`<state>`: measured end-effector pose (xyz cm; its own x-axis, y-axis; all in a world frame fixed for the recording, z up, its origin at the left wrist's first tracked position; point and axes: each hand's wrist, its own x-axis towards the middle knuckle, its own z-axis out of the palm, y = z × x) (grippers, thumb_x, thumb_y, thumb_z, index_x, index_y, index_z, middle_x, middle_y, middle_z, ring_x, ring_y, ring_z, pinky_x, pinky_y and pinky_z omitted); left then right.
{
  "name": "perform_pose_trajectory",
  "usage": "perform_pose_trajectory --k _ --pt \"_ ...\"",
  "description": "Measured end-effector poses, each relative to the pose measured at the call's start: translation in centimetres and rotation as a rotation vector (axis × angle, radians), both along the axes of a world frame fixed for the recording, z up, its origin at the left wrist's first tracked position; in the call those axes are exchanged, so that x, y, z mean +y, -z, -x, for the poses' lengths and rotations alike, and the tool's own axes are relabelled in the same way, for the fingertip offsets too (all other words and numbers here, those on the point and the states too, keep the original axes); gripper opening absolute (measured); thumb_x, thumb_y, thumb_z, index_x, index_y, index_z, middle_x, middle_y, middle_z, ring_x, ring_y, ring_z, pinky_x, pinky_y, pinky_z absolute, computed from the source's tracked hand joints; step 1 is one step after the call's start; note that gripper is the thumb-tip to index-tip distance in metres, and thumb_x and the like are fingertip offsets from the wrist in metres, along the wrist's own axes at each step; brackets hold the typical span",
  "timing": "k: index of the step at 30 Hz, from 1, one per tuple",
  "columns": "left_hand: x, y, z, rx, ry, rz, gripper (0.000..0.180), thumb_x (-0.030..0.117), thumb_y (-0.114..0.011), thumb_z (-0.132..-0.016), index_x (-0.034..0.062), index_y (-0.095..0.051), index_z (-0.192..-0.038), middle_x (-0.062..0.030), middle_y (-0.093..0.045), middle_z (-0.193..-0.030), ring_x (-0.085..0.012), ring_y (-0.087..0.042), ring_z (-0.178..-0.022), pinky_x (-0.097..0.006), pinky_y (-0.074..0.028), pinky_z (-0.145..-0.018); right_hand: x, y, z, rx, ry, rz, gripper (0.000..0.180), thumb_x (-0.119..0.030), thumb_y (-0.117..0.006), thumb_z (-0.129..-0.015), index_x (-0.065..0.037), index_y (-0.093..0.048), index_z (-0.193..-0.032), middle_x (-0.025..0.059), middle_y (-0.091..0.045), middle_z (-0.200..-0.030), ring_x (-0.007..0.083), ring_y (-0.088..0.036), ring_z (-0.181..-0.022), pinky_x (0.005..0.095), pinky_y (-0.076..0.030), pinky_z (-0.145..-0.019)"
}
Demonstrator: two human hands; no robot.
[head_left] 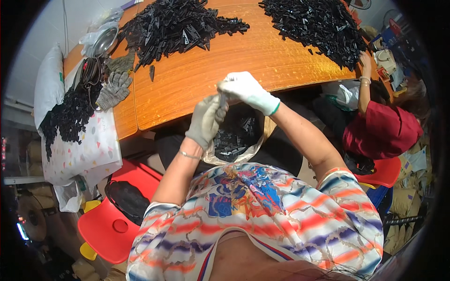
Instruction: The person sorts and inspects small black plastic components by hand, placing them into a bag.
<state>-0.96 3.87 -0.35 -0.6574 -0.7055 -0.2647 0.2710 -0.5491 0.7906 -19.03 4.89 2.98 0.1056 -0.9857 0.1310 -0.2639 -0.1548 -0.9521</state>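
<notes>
My left hand [205,122] wears a grey glove and my right hand [246,90] a white one. Both are raised above my lap and pinch a small dark plastic part [222,100] between them. Right below them an open clear bag [234,140] holds several black plastic pieces. The part is mostly hidden by my fingers.
An orange table [211,70] carries two large heaps of black parts [173,25] [318,25]. Spare grey gloves [115,86] and a metal bowl [104,41] lie at its left end. A red chair [110,225] stands at my left. A person in red [382,131] works at the right.
</notes>
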Motion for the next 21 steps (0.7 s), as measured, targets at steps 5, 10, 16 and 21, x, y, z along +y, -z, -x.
perform_pose_trajectory --k 5,10,16,21 --pt "2.2 -1.0 -1.5 -0.516 0.138 0.457 0.028 0.023 -0.055 -0.095 0.0003 -0.060 -0.111 -0.0047 -0.063 -0.083 -0.0079 -0.054 -0.061 -0.023 -0.045 -0.057 0.1 -1.9 1.7 0.313 -0.109 -0.414 0.026 -0.033 -0.066 -0.082 -0.007 -0.068 -0.087 -0.0010 -0.061 -0.068 0.0067 -0.052 -0.060 0.0229 -0.044 -0.058" --pt "-1.3 -2.2 -1.4 -0.842 -0.019 1.159 0.029 0.021 -0.057 -0.088 0.0145 -0.060 -0.117 -0.0156 -0.064 -0.104 -0.0369 -0.061 -0.096 -0.042 -0.049 -0.083 -3.2 -1.3 6.4 0.608 -0.025 0.176 0.008 -0.016 -0.061 -0.074 -0.010 -0.065 -0.078 0.0125 -0.061 -0.067 0.0300 -0.061 -0.066 0.0371 -0.050 -0.061" --pt "-13.3 -1.9 1.6 -1.256 -0.327 1.535 0.035 0.016 -0.058 -0.086 0.0152 -0.050 -0.120 -0.0115 -0.054 -0.113 -0.0332 -0.054 -0.104 -0.045 -0.049 -0.082 -11.2 0.3 9.8 0.760 0.482 -0.011 0.022 -0.023 -0.054 -0.081 -0.012 -0.071 -0.089 0.0156 -0.068 -0.091 0.0339 -0.064 -0.087 0.0409 -0.050 -0.077" --pt "-18.0 -1.7 5.0 -1.470 -0.327 1.610 0.026 0.019 -0.062 -0.084 0.0152 -0.055 -0.109 -0.0075 -0.054 -0.113 -0.0287 -0.055 -0.103 -0.043 -0.051 -0.080 -16.5 1.6 12.9 0.988 0.707 0.074 0.027 -0.017 -0.056 -0.086 -0.021 -0.068 -0.109 0.0135 -0.061 -0.104 0.0351 -0.061 -0.095 0.0428 -0.049 -0.083"
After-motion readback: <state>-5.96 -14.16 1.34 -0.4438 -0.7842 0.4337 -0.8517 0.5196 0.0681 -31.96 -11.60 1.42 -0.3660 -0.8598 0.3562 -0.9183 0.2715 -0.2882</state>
